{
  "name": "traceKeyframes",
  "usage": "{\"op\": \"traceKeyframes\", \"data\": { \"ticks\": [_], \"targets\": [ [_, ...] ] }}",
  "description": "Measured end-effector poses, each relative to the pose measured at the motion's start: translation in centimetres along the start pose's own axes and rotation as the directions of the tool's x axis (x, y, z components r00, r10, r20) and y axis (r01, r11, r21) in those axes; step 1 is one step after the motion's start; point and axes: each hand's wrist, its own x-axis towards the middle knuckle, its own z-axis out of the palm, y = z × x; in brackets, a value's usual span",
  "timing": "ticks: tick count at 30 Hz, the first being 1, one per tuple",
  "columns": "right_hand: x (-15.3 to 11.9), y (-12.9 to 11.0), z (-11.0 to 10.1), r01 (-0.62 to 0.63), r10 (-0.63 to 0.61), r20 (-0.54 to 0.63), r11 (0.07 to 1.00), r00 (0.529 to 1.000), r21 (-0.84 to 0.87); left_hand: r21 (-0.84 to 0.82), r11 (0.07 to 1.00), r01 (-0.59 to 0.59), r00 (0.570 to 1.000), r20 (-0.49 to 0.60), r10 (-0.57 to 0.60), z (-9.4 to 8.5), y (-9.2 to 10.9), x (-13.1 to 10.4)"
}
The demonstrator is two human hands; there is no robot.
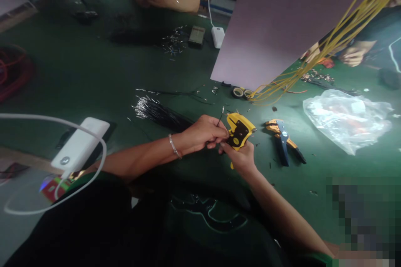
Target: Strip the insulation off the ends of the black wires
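My L hand [207, 132] is pinching a blk wire [220, 118], tip up; my R hand [242, 157] is gripping the yellow tool [240, 127] just beside my L, tho how tightly isn't clear.

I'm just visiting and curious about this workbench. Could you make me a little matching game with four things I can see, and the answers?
Things:
1. yellow hand tool
2. orange-and-blue tool
3. black wire bundle
4. plastic bag

Descriptions:
A. see-through and crumpled
B. lies between the yellow hand tool and the plastic bag
C. bright silvery tips at one end
D. held in the person's right hand

Pairs: 1-D, 2-B, 3-C, 4-A
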Motion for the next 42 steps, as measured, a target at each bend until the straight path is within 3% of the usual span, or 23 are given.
{"op": "traceKeyframes", "data": {
  "ticks": [9, 22, 32, 35, 42],
  "targets": [
    [0.2, 0.8, 0.6, 0.032, -0.032, -0.043, 0.999, 0.999, 0.000, 0.024, 1.000, 0.019, 1.000, -0.015, -0.018, 0.0, 0.3, 0.2],
    [0.5, 1.2, 0.8, 0.081, -0.081, -0.094, 0.997, 0.992, -0.007, -0.123, 0.989, 0.087, 0.996, 0.014, -0.086, -0.1, 0.4, 0.4],
    [1.1, 0.5, 1.2, 0.000, 0.023, -0.130, 0.985, 0.991, 0.175, -0.104, 0.993, 0.056, 0.996, -0.060, -0.062, -0.4, 1.0, 0.8],
    [1.3, 0.8, 0.7, -0.025, 0.052, -0.089, 0.961, 0.995, 0.277, -0.090, 0.996, 0.024, 0.997, -0.066, -0.030, -0.8, 0.9, 1.0],
    [0.8, -0.1, -2.1, -0.080, 0.013, 0.161, 0.907, 0.987, 0.414, -0.038, 0.997, -0.066, 0.989, -0.134, 0.060, -2.5, 1.7, 1.5]
  ]
}}
